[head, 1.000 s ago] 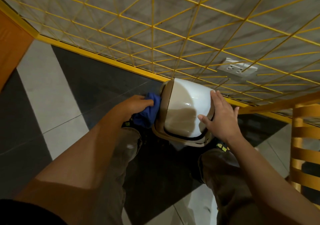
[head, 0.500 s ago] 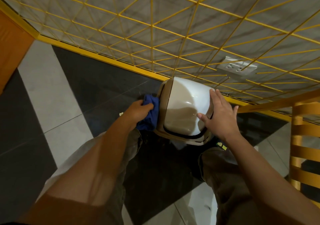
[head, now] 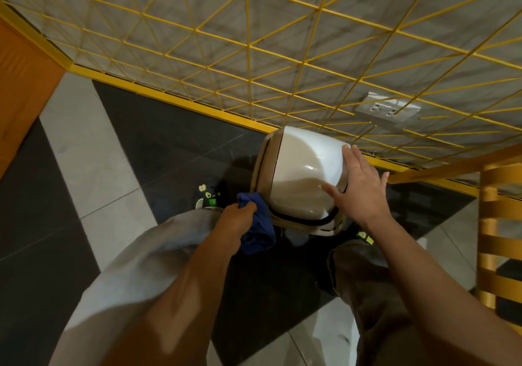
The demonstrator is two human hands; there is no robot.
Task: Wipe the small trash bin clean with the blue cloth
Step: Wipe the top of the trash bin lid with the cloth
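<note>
Bare forearms, no sleeves reaching the wrists. Loose brownish-grey trousers (head: 147,255). Dark shoes (head: 207,196) decorated with small green and white charms.

Indoor tiled room, likely domestic: black-and-white tile floor (head: 93,168); grey marble-look wall (head: 282,63) behind yellow wire grid (head: 248,55); wall power outlet (head: 387,109); yellow slatted chair (head: 497,224); orange panel (head: 19,83) at left.
</note>
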